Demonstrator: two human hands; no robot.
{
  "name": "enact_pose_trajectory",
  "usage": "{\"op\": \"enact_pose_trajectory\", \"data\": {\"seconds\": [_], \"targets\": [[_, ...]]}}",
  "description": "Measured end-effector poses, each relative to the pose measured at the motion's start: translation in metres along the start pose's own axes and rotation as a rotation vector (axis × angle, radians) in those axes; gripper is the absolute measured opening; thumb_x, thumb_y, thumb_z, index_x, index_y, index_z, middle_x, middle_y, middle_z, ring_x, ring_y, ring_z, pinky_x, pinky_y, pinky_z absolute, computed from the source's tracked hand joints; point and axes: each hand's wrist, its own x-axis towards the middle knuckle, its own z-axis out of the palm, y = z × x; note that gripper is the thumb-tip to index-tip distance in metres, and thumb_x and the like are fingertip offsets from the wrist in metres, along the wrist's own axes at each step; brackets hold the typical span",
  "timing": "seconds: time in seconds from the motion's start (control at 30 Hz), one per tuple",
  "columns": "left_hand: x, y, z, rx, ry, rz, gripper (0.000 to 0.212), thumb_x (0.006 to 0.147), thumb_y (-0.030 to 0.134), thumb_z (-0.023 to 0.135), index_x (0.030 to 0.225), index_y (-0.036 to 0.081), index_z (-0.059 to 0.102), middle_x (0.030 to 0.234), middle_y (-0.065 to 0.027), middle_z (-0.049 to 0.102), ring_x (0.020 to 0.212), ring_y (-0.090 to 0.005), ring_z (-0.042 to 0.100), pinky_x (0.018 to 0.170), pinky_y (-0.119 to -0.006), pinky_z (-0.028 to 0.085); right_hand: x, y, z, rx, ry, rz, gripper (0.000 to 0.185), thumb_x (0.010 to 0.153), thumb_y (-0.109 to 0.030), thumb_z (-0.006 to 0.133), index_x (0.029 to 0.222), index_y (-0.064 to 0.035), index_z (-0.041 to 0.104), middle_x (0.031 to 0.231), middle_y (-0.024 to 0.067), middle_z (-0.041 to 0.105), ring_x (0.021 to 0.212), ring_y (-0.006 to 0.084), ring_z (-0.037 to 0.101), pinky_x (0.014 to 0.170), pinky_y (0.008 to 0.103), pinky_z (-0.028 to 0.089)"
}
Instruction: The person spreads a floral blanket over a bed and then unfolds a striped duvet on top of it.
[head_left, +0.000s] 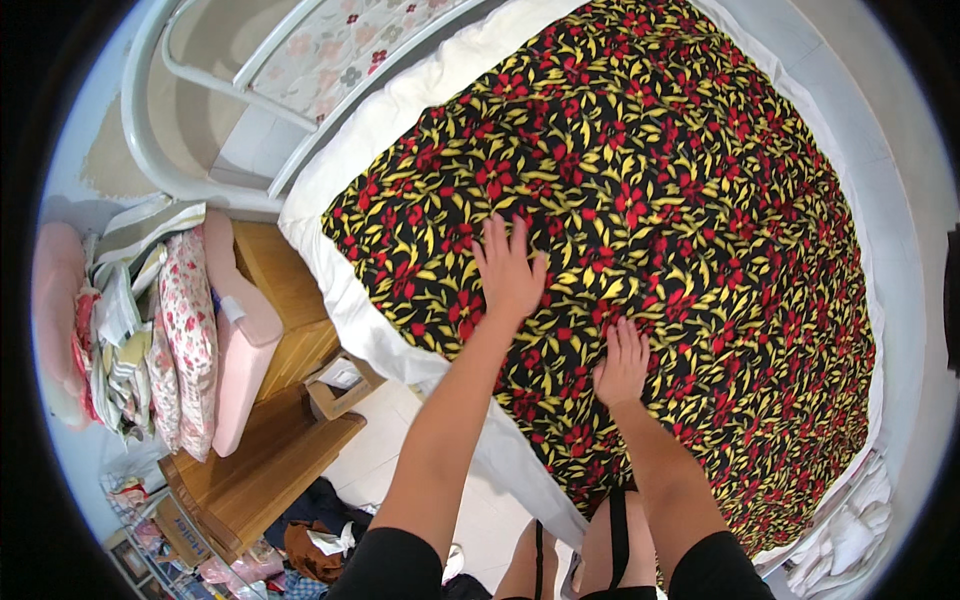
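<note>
A black cloth with red flowers and yellow leaves is spread over a white quilt or sheet, whose edge shows around it. My left hand lies on the flowered cloth left of its middle, fingers apart, palm down. Lower and to the right, my right hand rests palm down on the same cloth, its fingers close together and extended. Neither hand holds anything. Small creases run through the cloth near both hands.
A white metal bed frame curves behind the bedding. At left stand a wooden bench, an open cardboard box, stacked pillows and a pink cushion. Dark clothes lie below. My leg touches the bed's near edge.
</note>
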Motion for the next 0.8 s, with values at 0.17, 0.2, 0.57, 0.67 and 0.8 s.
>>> {"op": "enact_pose_trajectory", "data": {"seconds": [0.17, 0.2, 0.57, 0.67, 0.8], "targets": [[-0.175, 0.001, 0.002, -0.008, -0.102, 0.006, 0.063, 0.080, 0.029, 0.054, 0.134, 0.002, 0.035, 0.140, -0.0223, 0.029, 0.129, -0.0387, 0.028, 0.105, -0.053, 0.020, -0.002, -0.001, 0.001, -0.034, 0.015, 0.032, 0.059, 0.070, -0.012, 0.053, 0.127, -0.0012, 0.039, 0.139, 0.0159, 0.034, 0.130, 0.0310, 0.029, 0.108, 0.0477, 0.020], [-0.218, -0.005, 0.016, 0.029, -0.082, -0.021, 0.065, 0.078, 0.030, 0.055, 0.134, 0.003, 0.037, 0.140, -0.0218, 0.031, 0.130, -0.0366, 0.029, 0.103, -0.056, 0.021, -0.001, -0.006, 0.002, -0.024, 0.031, 0.022, 0.059, 0.070, -0.012, 0.053, 0.127, -0.0012, 0.039, 0.139, 0.0158, 0.034, 0.130, 0.0308, 0.029, 0.108, 0.0476, 0.020], [-0.242, -0.009, 0.027, -0.082, 0.048, 0.032, 0.059, 0.075, 0.021, 0.054, 0.130, 0.006, 0.043, 0.138, -0.0219, 0.033, 0.129, -0.0367, 0.029, 0.103, -0.057, 0.020, -0.003, -0.009, 0.004, -0.060, 0.082, 0.020, 0.056, 0.070, -0.010, 0.055, 0.124, -0.0017, 0.043, 0.136, 0.0138, 0.037, 0.129, 0.0290, 0.032, 0.107, 0.0470, 0.023], [-0.243, -0.011, 0.027, -0.086, 0.078, 0.043, 0.057, 0.075, 0.021, 0.054, 0.129, 0.005, 0.044, 0.138, -0.0219, 0.033, 0.129, -0.0364, 0.029, 0.103, -0.057, 0.020, -0.003, -0.011, 0.003, -0.056, 0.068, 0.024, 0.057, 0.071, -0.009, 0.051, 0.126, -0.0017, 0.039, 0.138, 0.0138, 0.034, 0.130, 0.0293, 0.030, 0.108, 0.0445, 0.021], [-0.241, -0.010, 0.025, -0.098, 0.133, 0.057, 0.055, 0.075, 0.018, 0.054, 0.127, 0.005, 0.045, 0.138, -0.0211, 0.034, 0.130, -0.0359, 0.029, 0.104, -0.056, 0.020, -0.002, -0.013, 0.001, -0.090, 0.111, 0.009, 0.054, 0.074, -0.011, 0.049, 0.127, -0.0021, 0.039, 0.136, 0.0127, 0.036, 0.129, 0.0282, 0.031, 0.108, 0.0441, 0.022]]}}
